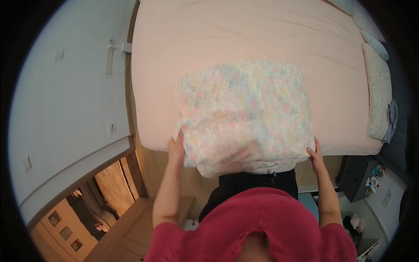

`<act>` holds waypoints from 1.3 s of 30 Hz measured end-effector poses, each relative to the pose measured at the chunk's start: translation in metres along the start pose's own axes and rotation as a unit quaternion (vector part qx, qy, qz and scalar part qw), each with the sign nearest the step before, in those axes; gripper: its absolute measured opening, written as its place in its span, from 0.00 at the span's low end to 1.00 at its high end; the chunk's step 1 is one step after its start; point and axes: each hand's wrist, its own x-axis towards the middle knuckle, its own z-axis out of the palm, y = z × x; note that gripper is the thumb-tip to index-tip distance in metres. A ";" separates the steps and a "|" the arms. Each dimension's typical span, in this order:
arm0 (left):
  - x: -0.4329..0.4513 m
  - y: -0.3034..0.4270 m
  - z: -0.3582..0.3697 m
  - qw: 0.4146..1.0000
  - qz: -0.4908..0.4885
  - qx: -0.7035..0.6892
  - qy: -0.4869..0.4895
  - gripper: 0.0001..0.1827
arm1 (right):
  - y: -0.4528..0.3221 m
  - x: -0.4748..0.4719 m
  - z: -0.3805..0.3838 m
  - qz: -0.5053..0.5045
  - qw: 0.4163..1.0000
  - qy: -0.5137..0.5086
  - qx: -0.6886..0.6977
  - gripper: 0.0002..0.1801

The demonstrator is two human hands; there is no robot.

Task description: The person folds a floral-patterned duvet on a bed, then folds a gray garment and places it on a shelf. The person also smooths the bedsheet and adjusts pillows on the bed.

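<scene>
A quilt or similar bedding piece (248, 95) with a pastel floral print lies folded into a thick rectangle on the near side of the bed. Its front edge hangs past the mattress, close to my black trousers. My left hand (177, 146) grips its left front edge; the fingers there are partly hidden and blurred. At the right front corner, my right hand (315, 155) pinches the fabric, thumb on top. Beneath it spreads a pale pink fitted sheet (209, 39), smooth apart from some creases toward the far right.
A floral pillow (379, 91) rests at the bed's right end, with grey cloth (391, 121) beside it. More pillows (374, 44) lie farther back. A dark bedside cabinet (355, 178) stands at right. The white wall (75, 91) and a wooden door (131, 229) are on the left.
</scene>
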 end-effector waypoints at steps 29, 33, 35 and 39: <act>-0.078 -0.100 -0.006 0.976 -0.118 -0.075 -0.168 0.30 | 0.039 0.010 0.003 -0.073 0.989 0.127 0.002 0.33; -0.080 -0.088 -0.004 0.944 -0.294 -0.068 -0.136 0.28 | 0.038 0.012 0.007 -0.045 0.978 0.175 0.105 0.21; -0.080 -0.071 -0.008 0.926 -0.328 -0.059 -0.177 0.28 | 0.022 0.002 -0.003 -0.001 0.984 0.167 0.060 0.18; -0.117 0.037 -0.013 0.913 -0.299 -0.127 -0.245 0.28 | -0.079 -0.029 -0.002 -0.109 0.964 0.182 0.158 0.20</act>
